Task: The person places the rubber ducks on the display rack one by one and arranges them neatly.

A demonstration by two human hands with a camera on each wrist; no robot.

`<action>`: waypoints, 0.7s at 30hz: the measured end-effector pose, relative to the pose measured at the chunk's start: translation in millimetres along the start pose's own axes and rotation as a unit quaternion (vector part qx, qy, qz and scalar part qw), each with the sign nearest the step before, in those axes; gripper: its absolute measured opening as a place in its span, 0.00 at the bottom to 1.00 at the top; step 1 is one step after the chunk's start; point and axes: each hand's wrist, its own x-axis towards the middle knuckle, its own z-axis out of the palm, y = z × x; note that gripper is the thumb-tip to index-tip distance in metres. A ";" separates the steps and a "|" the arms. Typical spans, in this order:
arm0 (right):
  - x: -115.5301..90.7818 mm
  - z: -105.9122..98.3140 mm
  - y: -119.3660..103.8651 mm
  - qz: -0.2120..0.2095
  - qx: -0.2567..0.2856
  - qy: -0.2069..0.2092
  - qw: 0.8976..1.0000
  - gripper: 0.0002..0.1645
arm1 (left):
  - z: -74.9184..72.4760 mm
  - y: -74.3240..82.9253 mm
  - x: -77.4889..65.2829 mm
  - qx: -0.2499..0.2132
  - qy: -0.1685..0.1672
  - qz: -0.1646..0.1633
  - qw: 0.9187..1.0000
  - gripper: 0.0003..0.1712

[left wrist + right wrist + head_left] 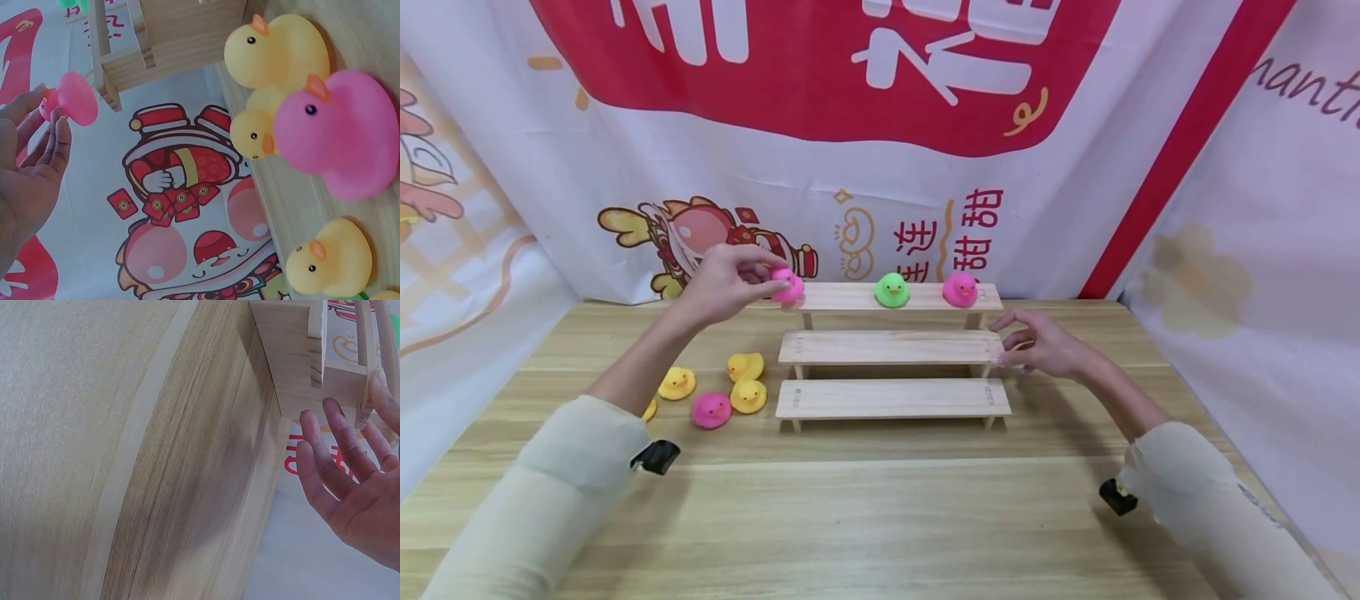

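My left hand (726, 283) pinches a pink rubber duck (787, 286) between thumb and fingers, at the left end of the top tier of a wooden three-step stand (895, 398). The left wrist view also has this pink duck (78, 99) in the fingertips, close to the board's end; whether it touches the wood I cannot tell. A green duck (892, 290) and another pink duck (960, 289) sit on that top tier. At the stand's right end is my right hand (1041, 343). Its fingers are loosely spread, with the thumb (382, 394) against a board's end in the right wrist view.
Left of the stand, several yellow ducks (748, 396) and a pink duck (711, 410) lie on the wooden table (880, 517). In the left wrist view, a bit of green (350, 297) shows under a yellow duck. A printed cloth (820, 179) hangs behind the stand.
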 end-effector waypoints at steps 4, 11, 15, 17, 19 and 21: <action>-0.4 -0.1 0.7 0.002 0.000 0.001 1.000 0.31 | 6.3 4.3 5.5 -0.007 -0.002 0.009 1.000 0.14; 1.0 -0.7 2.1 0.007 -0.003 0.000 1.000 0.30 | 13.7 10.5 11.0 -0.008 -0.007 0.009 1.000 0.14; 0.9 -0.9 3.5 0.003 -0.001 -0.002 1.000 0.29 | 17.3 13.0 13.6 -0.013 -0.012 0.012 1.000 0.15; 0.9 -0.9 3.1 0.001 0.000 -0.002 1.000 0.30 | 18.7 14.8 15.2 -0.013 -0.018 0.012 1.000 0.15; 0.9 -0.9 2.5 0.000 0.003 -0.003 1.000 0.30 | 20.4 17.1 16.6 -0.012 -0.021 0.011 1.000 0.15; 0.9 -1.0 2.2 0.001 0.004 -0.004 1.000 0.30 | 22.9 19.1 19.0 -0.011 -0.023 0.016 1.000 0.15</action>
